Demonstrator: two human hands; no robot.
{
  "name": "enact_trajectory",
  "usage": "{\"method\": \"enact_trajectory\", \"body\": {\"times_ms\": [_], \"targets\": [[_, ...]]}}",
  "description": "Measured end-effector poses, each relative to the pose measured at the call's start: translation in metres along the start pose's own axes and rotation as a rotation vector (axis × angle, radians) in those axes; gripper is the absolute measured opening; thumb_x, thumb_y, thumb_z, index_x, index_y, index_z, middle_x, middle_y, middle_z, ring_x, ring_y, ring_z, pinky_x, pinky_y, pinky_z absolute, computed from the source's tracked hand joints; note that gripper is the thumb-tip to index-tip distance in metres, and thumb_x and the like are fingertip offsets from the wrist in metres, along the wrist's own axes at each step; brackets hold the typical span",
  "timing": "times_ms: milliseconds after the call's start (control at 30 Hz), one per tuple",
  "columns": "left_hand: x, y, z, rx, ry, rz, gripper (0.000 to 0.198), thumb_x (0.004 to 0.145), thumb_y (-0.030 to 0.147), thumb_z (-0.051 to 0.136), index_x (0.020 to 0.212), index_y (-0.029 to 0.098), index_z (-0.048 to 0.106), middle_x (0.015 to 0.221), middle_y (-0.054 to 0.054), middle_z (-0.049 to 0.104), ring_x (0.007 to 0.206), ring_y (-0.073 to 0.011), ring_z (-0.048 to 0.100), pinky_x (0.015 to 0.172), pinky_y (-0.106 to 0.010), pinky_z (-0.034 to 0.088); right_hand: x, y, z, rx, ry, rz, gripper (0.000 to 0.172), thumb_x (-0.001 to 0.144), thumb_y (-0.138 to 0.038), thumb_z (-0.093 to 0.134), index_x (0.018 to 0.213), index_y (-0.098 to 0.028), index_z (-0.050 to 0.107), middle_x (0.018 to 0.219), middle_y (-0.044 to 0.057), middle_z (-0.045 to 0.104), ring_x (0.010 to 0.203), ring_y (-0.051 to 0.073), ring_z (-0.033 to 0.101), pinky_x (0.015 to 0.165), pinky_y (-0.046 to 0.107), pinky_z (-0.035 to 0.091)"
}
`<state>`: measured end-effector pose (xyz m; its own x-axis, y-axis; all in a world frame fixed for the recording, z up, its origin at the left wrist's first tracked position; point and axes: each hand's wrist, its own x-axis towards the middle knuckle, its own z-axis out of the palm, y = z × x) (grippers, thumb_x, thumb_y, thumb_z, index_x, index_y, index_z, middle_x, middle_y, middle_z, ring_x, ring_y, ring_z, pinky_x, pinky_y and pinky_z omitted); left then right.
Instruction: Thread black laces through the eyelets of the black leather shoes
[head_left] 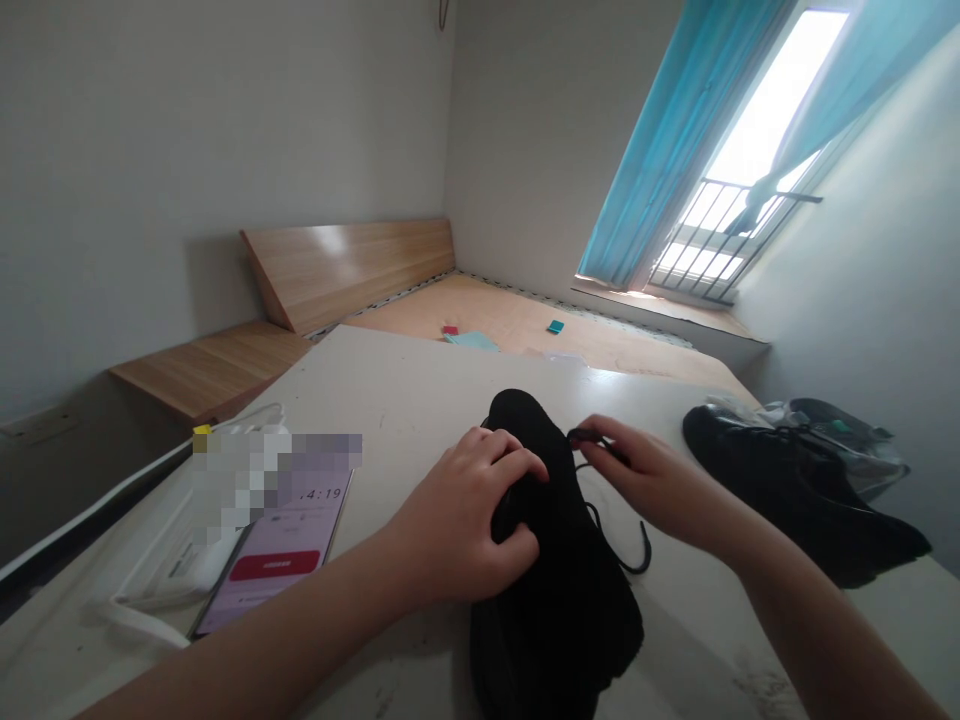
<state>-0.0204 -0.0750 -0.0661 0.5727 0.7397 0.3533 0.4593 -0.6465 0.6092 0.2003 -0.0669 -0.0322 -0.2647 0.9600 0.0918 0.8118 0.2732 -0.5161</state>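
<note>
A black shoe (574, 590) lies on the white table in front of me, its toe pointing away. My left hand (480, 505) is closed around its left side, fingers curled over the upper. To the right of the toe, my right hand (622, 465) pinches a black shoelace (592, 436) between thumb and fingers. A loose end of lace hangs below that hand and curls on the tabletop. The shoe's opening and the lacing are hard to make out in the dark fabric.
A second black shoe (795, 480) stands at the right, beside clear plastic packaging (855, 440). At the left are a lit phone (281, 560) and a white device with a cable (199, 560). Beyond the white table (390, 390) is a bed (517, 310) with small items on it.
</note>
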Motion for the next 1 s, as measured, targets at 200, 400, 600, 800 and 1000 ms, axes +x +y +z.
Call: {"method": "enact_trajectory", "body": {"times_ms": [200, 400, 600, 800, 1000], "targets": [[-0.007, 0.001, -0.010, -0.013, -0.158, 0.022, 0.063, 0.061, 0.020, 0.063, 0.122, 0.025, 0.049, 0.125, -0.006, 0.046, 0.120, -0.0263, 0.038, 0.110, -0.043, 0.031, -0.034, 0.048, 0.031, -0.175, -0.181, 0.037, 0.027, 0.085, -0.030, 0.049, 0.110, -0.022, 0.055, 0.115, 0.012, 0.060, 0.098, 0.028, 0.062, 0.084, 0.045, 0.047], [-0.007, -0.001, -0.007, -0.033, -0.153, -0.016, 0.058, 0.068, 0.020, 0.062, 0.123, 0.030, 0.048, 0.126, -0.005, 0.044, 0.123, -0.0257, 0.036, 0.108, -0.044, 0.033, -0.042, 0.054, 0.041, -0.103, -0.135, 0.060, 0.021, 0.088, -0.028, 0.043, 0.094, -0.019, 0.061, 0.106, 0.015, 0.063, 0.088, 0.029, 0.064, 0.082, 0.048, 0.048], [-0.001, -0.002, -0.010, -0.048, -0.124, 0.008, 0.035, 0.081, 0.028, 0.056, 0.115, 0.021, 0.053, 0.118, -0.008, 0.050, 0.114, -0.0254, 0.042, 0.100, -0.045, 0.038, -0.042, 0.037, 0.031, 0.183, -0.049, 0.049, 0.029, 0.095, -0.040, 0.036, 0.093, -0.021, 0.058, 0.078, 0.005, 0.061, 0.069, 0.018, 0.056, 0.063, 0.031, 0.049], [0.001, -0.004, -0.013, -0.019, -0.102, 0.058, 0.017, 0.086, 0.022, 0.042, 0.094, 0.021, 0.058, 0.104, -0.005, 0.057, 0.100, -0.0237, 0.049, 0.091, -0.043, 0.040, -0.048, -0.001, 0.023, 0.879, 0.079, 0.226, 0.034, 0.077, -0.051, 0.069, 0.091, -0.020, 0.065, 0.068, -0.001, 0.047, 0.060, 0.010, 0.040, 0.051, 0.018, 0.036], [-0.001, 0.000, -0.013, 0.078, -0.088, 0.167, 0.049, 0.068, 0.017, 0.051, 0.117, 0.022, 0.053, 0.112, -0.005, 0.060, 0.101, -0.0249, 0.052, 0.095, -0.043, 0.034, -0.046, -0.016, -0.001, 1.199, 0.165, 0.331, 0.020, 0.077, -0.035, 0.072, 0.086, -0.018, 0.065, 0.065, -0.004, 0.039, 0.049, 0.004, 0.026, 0.041, 0.016, 0.023]]}}
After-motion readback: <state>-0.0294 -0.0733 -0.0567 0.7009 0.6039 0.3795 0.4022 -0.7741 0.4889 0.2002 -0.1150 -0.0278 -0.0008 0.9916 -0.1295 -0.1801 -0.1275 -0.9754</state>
